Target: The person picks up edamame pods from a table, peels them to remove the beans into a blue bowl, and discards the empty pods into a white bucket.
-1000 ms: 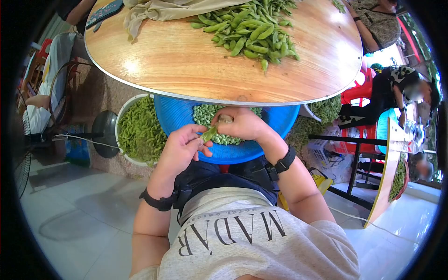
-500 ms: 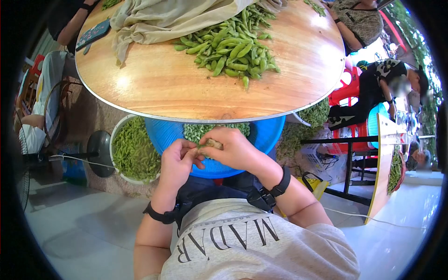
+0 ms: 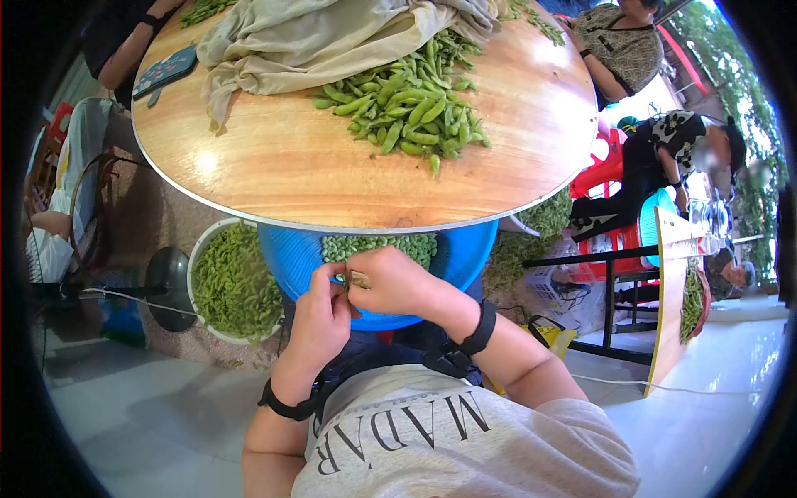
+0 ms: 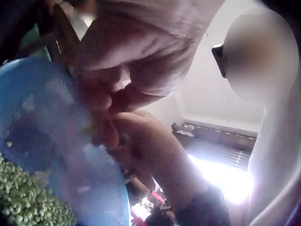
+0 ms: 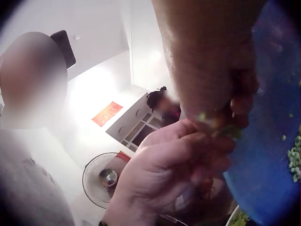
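Above the blue basket (image 3: 286, 278), the left hand (image 3: 322, 328) and right hand (image 3: 390, 286) meet at their fingertips. Between them they pinch a green edamame pod (image 5: 230, 133), glimpsed in the right wrist view and mostly covered by fingers in the head view. A tan wrap (image 3: 359, 280) shows on the right hand's thumb side. Shelled pale-green beans (image 3: 386, 247) lie in the basket below the hands.
A round wooden table (image 3: 274, 178) stands just beyond, carrying a heap of pods (image 3: 407, 112), a beige cloth (image 3: 290, 54) and a phone (image 3: 164, 72). Left of the basket is a white tub (image 3: 195, 270) of green pods. Other people sit around.
The pod seen between the hands a second ago is now mostly hidden by closer-set fingers. Both hands appear lower in the head view, as do the table and basket.
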